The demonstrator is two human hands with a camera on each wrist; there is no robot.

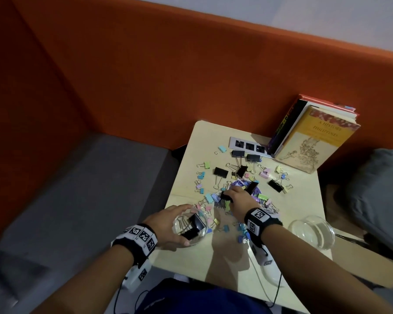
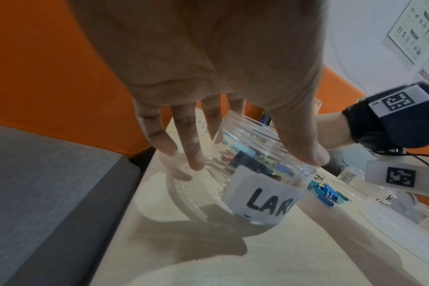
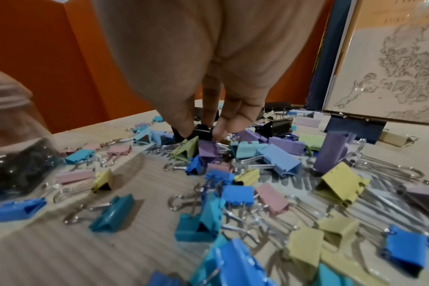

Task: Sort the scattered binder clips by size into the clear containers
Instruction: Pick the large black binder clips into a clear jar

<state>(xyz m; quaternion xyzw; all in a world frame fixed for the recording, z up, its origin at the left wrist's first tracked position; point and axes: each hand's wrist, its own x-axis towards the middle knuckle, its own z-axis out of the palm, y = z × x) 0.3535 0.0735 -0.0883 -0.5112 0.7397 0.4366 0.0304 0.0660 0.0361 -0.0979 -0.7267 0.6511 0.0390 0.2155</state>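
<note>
The right hand (image 3: 201, 108) is pinching a black clip (image 3: 203, 131) mid-frame; lifting straight up avoids snagging neighbours, while the left hand (image 2: 208, 77) is gripping the jar (image 2: 257, 174).

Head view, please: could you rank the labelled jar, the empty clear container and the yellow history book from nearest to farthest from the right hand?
1. Labelled jar, lower left of the right hand, held by the left hand.
2. Empty clear container, on the right near the table's front edge.
3. Yellow history book, at the table's far right corner.

Pale wooden table (image 1: 300, 225): bearing scattered pastel and black binder clips (image 1: 220, 172), two clear containers (image 1: 312, 231), a socket strip (image 1: 247, 145), and leaning books (image 1: 313, 141).
</note>
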